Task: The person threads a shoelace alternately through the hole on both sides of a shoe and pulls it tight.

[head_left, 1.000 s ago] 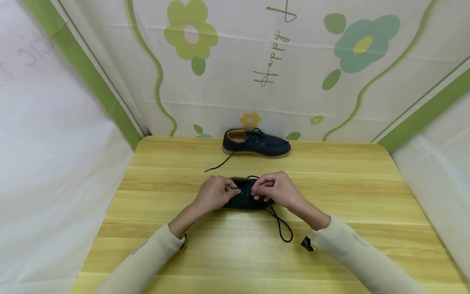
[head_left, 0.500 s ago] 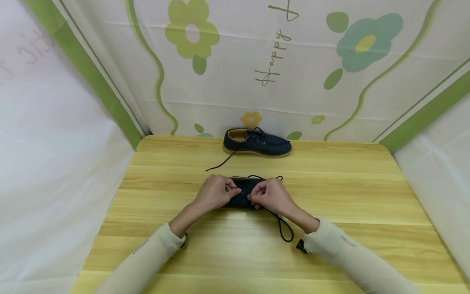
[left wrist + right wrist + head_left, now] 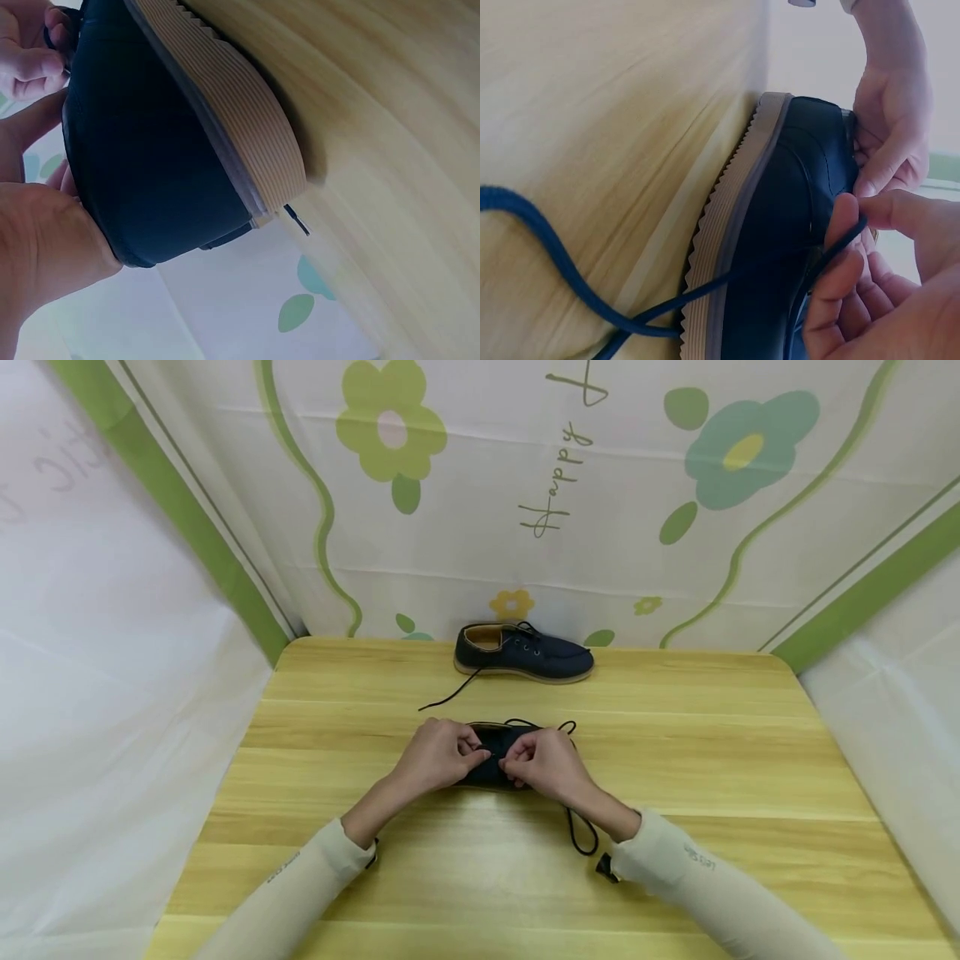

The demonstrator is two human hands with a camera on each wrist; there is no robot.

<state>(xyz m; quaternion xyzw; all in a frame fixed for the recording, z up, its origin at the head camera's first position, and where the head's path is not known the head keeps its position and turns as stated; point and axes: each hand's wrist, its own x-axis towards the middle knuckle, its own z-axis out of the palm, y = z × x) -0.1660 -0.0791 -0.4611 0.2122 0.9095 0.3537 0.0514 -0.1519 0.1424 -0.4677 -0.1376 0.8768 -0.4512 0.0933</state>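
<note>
A dark navy lace-up shoe [image 3: 480, 777] stands on the table between both hands, its toe to the right. My left hand [image 3: 435, 756] grips the shoe's upper by the opening, thumb beside the eyelets; the left wrist view shows the shoe's heel [image 3: 150, 150] close up. Over the front of the shoe, my right hand [image 3: 551, 767] pinches a dark shoelace [image 3: 840, 244] between thumb and forefinger, close to the left thumb. Another length of lace [image 3: 705, 289] crosses the sole and loops onto the table. The right hand partly hides the eyelets and toe.
A matching navy shoe [image 3: 551, 660] stands at the table's back edge, one lace end [image 3: 450, 696] trailing toward the left front. Behind it hangs a white curtain [image 3: 480, 527] printed with flowers. The wooden table [image 3: 480, 877] has rounded back corners.
My right hand has moved left and slightly down along the shoe, toward the left thumb, with the lace pinched. The left hand stays almost still on the shoe.
</note>
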